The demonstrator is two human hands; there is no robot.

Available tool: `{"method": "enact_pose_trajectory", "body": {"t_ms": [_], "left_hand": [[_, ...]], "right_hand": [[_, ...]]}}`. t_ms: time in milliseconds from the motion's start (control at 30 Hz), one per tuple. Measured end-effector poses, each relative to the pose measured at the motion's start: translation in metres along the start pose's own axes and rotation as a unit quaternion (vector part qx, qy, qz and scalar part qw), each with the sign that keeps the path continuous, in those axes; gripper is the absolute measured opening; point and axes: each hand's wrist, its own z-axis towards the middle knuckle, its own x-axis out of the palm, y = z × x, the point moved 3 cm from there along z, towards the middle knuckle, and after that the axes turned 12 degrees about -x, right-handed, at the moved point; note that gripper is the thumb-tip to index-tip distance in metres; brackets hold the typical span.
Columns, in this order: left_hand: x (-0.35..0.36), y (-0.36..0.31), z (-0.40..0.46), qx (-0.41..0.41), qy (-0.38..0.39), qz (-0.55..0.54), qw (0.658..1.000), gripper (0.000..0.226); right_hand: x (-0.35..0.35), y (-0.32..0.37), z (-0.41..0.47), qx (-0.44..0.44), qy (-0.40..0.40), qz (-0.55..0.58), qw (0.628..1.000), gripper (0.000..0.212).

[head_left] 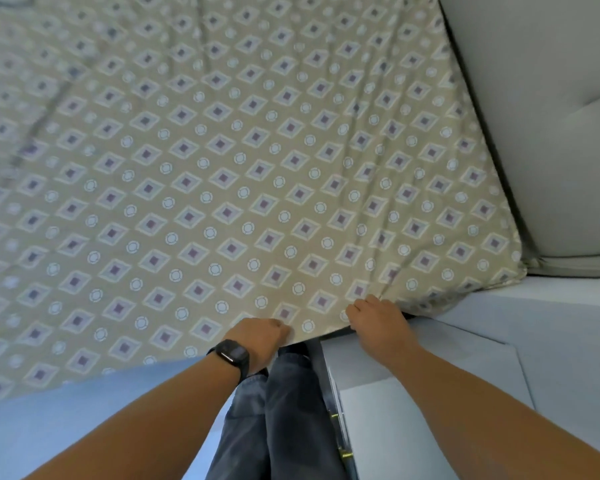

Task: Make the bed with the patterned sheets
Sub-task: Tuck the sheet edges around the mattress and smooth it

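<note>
Patterned sheet [222, 168] spread across the bed, its near edge at the mattress side close to the corner by the padded headboard [551, 98]. Left hand [262, 337] and right hand [378, 320] — both with fingers curled over that edge, gripping the fabric. Creases fan from the right hand toward the corner. To do the step well, the edge is probably best drawn taut and even, both hands pulling together, then tucked under — smoothing those creases. The smartwatch [231, 353] on the left wrist shows a dark face; no brand, label or writing is legible anywhere.
</note>
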Motion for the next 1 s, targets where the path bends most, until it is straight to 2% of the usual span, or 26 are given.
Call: {"method": "enact_pose_trajectory", "body": {"t_ms": [100, 167, 200, 267, 333, 400, 500, 567, 600, 667, 767, 833, 867, 1000], "left_hand": [[-0.005, 0.001, 0.007, 0.006, 0.010, -0.014, 1.000, 0.022], [-0.010, -0.005, 0.011, 0.016, 0.009, -0.029, 0.999, 0.033], [-0.013, -0.007, 0.012, 0.021, -0.003, -0.039, 0.999, 0.038], [-0.027, -0.014, 0.019, 0.015, -0.052, -0.056, 0.997, 0.043], [-0.043, -0.019, 0.025, 0.002, -0.092, -0.059, 0.994, 0.047], [-0.065, -0.030, 0.034, -0.004, -0.108, -0.044, 0.993, 0.052], [-0.103, -0.051, 0.052, 0.012, -0.119, -0.038, 0.992, 0.059], [-0.127, -0.070, 0.069, 0.030, -0.128, -0.026, 0.991, 0.065], [-0.137, -0.078, 0.076, 0.034, -0.131, -0.022, 0.991, 0.068], [-0.152, -0.104, 0.098, 0.041, -0.132, -0.005, 0.990, 0.074], [-0.159, -0.136, 0.122, 0.052, -0.121, 0.037, 0.991, 0.079], [-0.152, -0.156, 0.130, 0.050, -0.089, 0.064, 0.993, 0.082], [-0.147, -0.164, 0.132, 0.043, -0.077, 0.071, 0.994, 0.082], [-0.141, -0.181, 0.133, 0.047, -0.073, 0.104, 0.991, 0.082]], "right_hand": [[0.000, -0.004, -0.001, -0.010, -0.006, 0.012, 1.000, 0.025], [-0.007, -0.017, -0.005, 0.008, -0.041, 0.035, 0.998, 0.012], [-0.010, -0.025, -0.004, 0.041, -0.064, 0.063, 0.995, 0.009], [-0.020, -0.051, -0.008, 0.166, -0.129, 0.134, 0.968, 0.014], [-0.028, -0.080, -0.013, 0.323, -0.169, 0.202, 0.909, 0.022], [-0.030, -0.114, -0.026, 0.467, -0.191, 0.284, 0.816, 0.035], [-0.026, -0.158, -0.046, 0.599, -0.207, 0.358, 0.686, 0.048], [-0.014, -0.180, -0.056, 0.637, -0.192, 0.385, 0.640, 0.056], [-0.009, -0.187, -0.057, 0.641, -0.182, 0.391, 0.634, 0.060], [0.004, -0.203, -0.063, 0.638, -0.176, 0.396, 0.637, 0.056], [0.011, -0.211, -0.067, 0.621, -0.185, 0.380, 0.660, 0.039], [0.016, -0.208, -0.073, 0.624, -0.219, 0.372, 0.651, 0.033], [0.019, -0.203, -0.075, 0.635, -0.250, 0.371, 0.629, 0.032], [0.026, -0.205, -0.065, 0.694, -0.340, 0.406, 0.488, 0.031]]}}
